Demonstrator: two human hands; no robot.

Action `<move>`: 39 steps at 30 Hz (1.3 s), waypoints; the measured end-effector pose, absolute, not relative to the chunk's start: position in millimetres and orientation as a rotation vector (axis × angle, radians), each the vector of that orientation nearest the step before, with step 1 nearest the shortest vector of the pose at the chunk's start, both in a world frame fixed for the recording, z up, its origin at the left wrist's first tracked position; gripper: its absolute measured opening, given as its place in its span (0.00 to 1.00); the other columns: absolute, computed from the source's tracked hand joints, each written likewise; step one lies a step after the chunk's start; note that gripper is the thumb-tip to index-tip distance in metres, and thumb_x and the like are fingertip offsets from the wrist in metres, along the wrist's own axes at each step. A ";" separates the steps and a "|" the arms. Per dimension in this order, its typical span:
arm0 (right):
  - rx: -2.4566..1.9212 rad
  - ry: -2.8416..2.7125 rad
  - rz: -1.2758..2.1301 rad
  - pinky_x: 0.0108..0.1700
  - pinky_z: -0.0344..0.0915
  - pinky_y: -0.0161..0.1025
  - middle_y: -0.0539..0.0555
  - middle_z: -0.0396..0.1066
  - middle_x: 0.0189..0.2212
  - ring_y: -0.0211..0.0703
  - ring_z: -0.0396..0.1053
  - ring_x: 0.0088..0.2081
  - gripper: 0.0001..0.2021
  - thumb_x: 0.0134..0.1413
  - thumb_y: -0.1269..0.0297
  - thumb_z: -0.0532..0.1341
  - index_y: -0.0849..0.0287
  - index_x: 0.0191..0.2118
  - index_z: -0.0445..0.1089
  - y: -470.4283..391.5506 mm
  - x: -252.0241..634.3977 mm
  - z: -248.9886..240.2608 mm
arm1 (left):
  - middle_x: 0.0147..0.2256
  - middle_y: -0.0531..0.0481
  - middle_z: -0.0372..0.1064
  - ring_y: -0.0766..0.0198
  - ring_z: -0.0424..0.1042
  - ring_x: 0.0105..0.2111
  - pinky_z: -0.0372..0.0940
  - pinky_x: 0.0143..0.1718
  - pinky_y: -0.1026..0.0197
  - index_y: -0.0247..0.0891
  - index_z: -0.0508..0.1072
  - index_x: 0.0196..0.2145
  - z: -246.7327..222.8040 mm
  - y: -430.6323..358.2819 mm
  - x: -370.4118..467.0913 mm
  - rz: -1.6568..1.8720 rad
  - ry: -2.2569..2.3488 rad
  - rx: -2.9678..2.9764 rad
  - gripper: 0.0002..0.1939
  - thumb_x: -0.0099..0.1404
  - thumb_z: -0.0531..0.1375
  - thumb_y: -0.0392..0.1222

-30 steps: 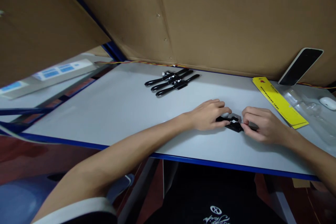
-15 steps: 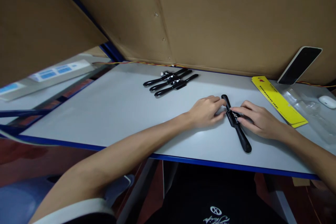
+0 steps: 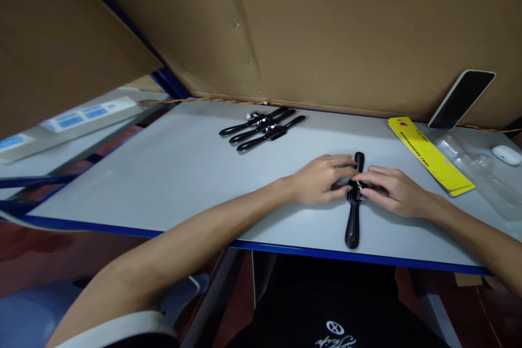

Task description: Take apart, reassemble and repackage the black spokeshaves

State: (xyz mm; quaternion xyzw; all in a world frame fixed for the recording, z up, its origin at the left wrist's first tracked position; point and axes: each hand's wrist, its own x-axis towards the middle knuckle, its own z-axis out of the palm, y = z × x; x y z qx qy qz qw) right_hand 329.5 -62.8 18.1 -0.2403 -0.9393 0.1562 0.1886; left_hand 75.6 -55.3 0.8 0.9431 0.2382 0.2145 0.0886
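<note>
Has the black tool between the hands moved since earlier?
Yes: the black tool has turned, its near end swinging left, away from the yellow card.

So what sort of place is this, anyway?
Probably a workshop or small assembly station: three black two-handled tools lie on the grey tabletop with another nearer its front edge, a yellow card reads "WOODWORKING TOOL", and a brown panel stands behind.

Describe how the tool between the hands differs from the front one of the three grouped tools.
The near tool lies front to back; the grouped tool lies slanted sideways. The left hand and right hand touch the near tool; neither touches the grouped tool. Both are black with two handles.
</note>
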 end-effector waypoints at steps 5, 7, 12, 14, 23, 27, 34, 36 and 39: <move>-0.685 -2.636 0.439 0.42 0.67 0.41 0.57 0.76 0.41 0.43 0.73 0.39 0.15 0.72 0.60 0.54 0.59 0.53 0.73 -64.3 329.4 16.5 | 0.64 0.33 0.64 0.43 0.62 0.66 0.61 0.64 0.39 0.34 0.72 0.59 3.8 -57.9 75.7 0.582 0.661 2.703 0.26 0.70 0.58 0.53; -0.703 -2.614 0.456 0.40 0.66 0.41 0.56 0.77 0.40 0.43 0.73 0.38 0.13 0.71 0.60 0.55 0.59 0.51 0.73 -64.1 329.2 16.8 | 0.68 0.35 0.59 0.42 0.56 0.70 0.56 0.67 0.35 0.36 0.69 0.62 4.5 -58.4 75.6 0.521 0.670 2.658 0.30 0.69 0.60 0.57; -0.797 -2.544 0.503 0.34 0.62 0.38 0.51 0.74 0.30 0.39 0.69 0.30 0.09 0.68 0.60 0.58 0.58 0.42 0.73 -65.6 325.3 19.7 | 0.70 0.38 0.54 0.45 0.53 0.71 0.49 0.69 0.33 0.40 0.66 0.65 6.8 -57.3 76.9 0.412 0.686 2.591 0.32 0.70 0.59 0.59; -0.812 -2.532 0.493 0.33 0.60 0.38 0.50 0.73 0.29 0.38 0.67 0.29 0.08 0.68 0.61 0.58 0.58 0.40 0.72 -66.2 323.6 19.7 | 0.70 0.39 0.54 0.45 0.54 0.71 0.49 0.69 0.35 0.40 0.66 0.64 7.6 -57.1 77.6 0.402 0.701 2.586 0.31 0.71 0.59 0.58; -0.840 -2.523 0.409 0.33 0.58 0.39 0.49 0.72 0.28 0.38 0.64 0.28 0.06 0.66 0.62 0.60 0.57 0.37 0.71 -68.1 321.8 19.4 | 0.72 0.40 0.48 0.44 0.46 0.73 0.49 0.70 0.37 0.39 0.62 0.67 9.5 -57.8 77.5 0.336 0.699 2.667 0.33 0.72 0.57 0.60; -0.858 -2.510 0.469 0.31 0.57 0.38 0.48 0.71 0.27 0.37 0.62 0.26 0.08 0.67 0.61 0.59 0.57 0.37 0.71 -70.5 320.4 21.7 | 0.73 0.39 0.47 0.43 0.42 0.74 0.49 0.70 0.36 0.39 0.62 0.67 8.6 -55.3 77.5 0.326 0.676 2.686 0.38 0.70 0.58 0.65; -0.904 -2.519 0.415 0.29 0.54 0.38 0.46 0.66 0.22 0.36 0.57 0.22 0.10 0.67 0.58 0.59 0.56 0.36 0.71 -70.4 320.5 26.4 | 0.73 0.39 0.47 0.40 0.43 0.73 0.49 0.67 0.30 0.44 0.65 0.64 8.6 -49.7 76.6 0.352 0.693 2.802 0.33 0.70 0.57 0.66; -0.924 -2.513 0.401 0.28 0.53 0.37 0.45 0.64 0.21 0.36 0.56 0.22 0.09 0.66 0.58 0.60 0.56 0.36 0.72 -69.6 321.3 26.4 | 0.72 0.39 0.50 0.40 0.46 0.72 0.49 0.67 0.30 0.44 0.67 0.61 9.3 -47.8 75.8 0.376 0.697 2.847 0.30 0.70 0.57 0.65; -0.949 -2.511 0.382 0.27 0.53 0.37 0.44 0.62 0.20 0.35 0.55 0.21 0.08 0.65 0.58 0.61 0.56 0.39 0.73 -68.9 322.6 25.7 | 0.63 0.37 0.64 0.43 0.61 0.63 0.57 0.63 0.39 0.40 0.70 0.54 9.5 -46.0 74.8 0.455 0.703 2.902 0.25 0.70 0.57 0.60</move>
